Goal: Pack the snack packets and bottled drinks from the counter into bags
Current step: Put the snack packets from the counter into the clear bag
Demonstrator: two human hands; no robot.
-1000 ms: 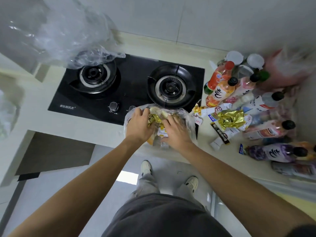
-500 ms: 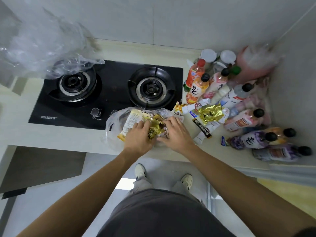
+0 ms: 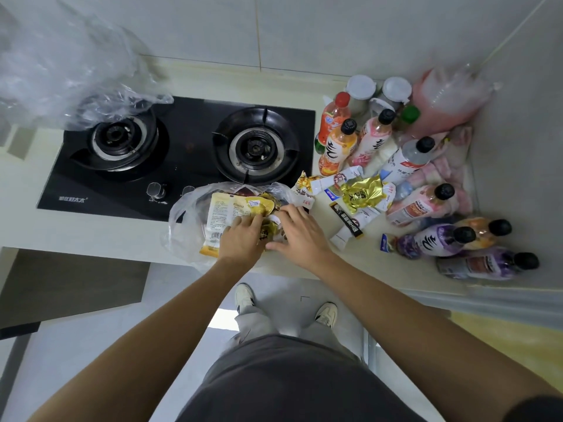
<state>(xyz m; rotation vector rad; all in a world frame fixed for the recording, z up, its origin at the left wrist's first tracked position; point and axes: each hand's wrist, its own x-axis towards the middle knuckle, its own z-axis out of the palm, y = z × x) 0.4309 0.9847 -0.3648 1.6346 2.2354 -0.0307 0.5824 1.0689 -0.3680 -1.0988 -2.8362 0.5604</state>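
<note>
Spare bags: crumpled clear plastic (image 3: 70,83) at far left, draped over the left burner (image 3: 117,138) of the stove (image 3: 182,159); count unclear.
Bag in use: clear bag (image 3: 185,226) on the counter edge (image 3: 91,236) in front of the stove knobs, mouth toward the person's right.
Packed so far: one large yellow-and-white packet (image 3: 231,211) plus darker and gold packets inside the bag; exact number hidden.
Left hand (image 3: 240,239): fingers curled down on the packets at the bag mouth, apparently pinching a gold one; grasp partly hidden.
Right hand (image 3: 300,233): fingers bent at the bag's right rim, touching film and packets; what it grips, cannot tell.
Key relation: loose snack packets (image 3: 350,202) lie just right of the right hand, nearer hand for the next reach; long sachets point toward the bag.
Loose packets: roughly six or seven, overlapping.
Bottled drinks (image 3: 426,190): about ten at far right; some upright at back, four lying with caps rightward.
</note>
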